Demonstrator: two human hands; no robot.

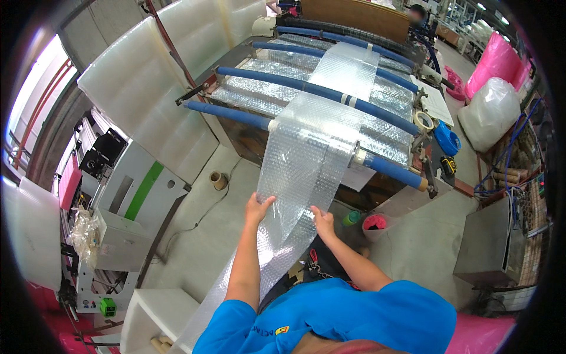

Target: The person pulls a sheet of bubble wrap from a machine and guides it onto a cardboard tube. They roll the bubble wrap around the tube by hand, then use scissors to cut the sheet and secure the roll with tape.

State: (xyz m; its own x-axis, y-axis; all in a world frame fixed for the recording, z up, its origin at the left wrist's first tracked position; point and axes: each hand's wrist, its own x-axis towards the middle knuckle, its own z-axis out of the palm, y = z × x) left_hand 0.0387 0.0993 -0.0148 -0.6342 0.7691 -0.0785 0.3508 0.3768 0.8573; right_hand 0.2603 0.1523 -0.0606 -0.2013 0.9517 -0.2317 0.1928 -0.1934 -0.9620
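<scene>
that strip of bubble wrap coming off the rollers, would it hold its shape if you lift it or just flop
Probably flop: the bubble wrap drapes over the blue rollers and sags down past the left hand and right hand toward the floor. It looks thin and see-through, so likely very light. Its glossy surface may slip between fingers, so both hands gripping the edges seems sensible.

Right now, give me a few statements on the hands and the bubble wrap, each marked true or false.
1. Both hands hold the bubble wrap strip. True: left hand and right hand grip its side edges.
2. The strip runs over blue rollers. True.
3. The right hand holds the blue tape dispenser. False: it lies on the machine's right side, untouched.
4. The bubble wrap is pink. False: it is clear.
5. A cardboard core lies on the floor. True.
</scene>
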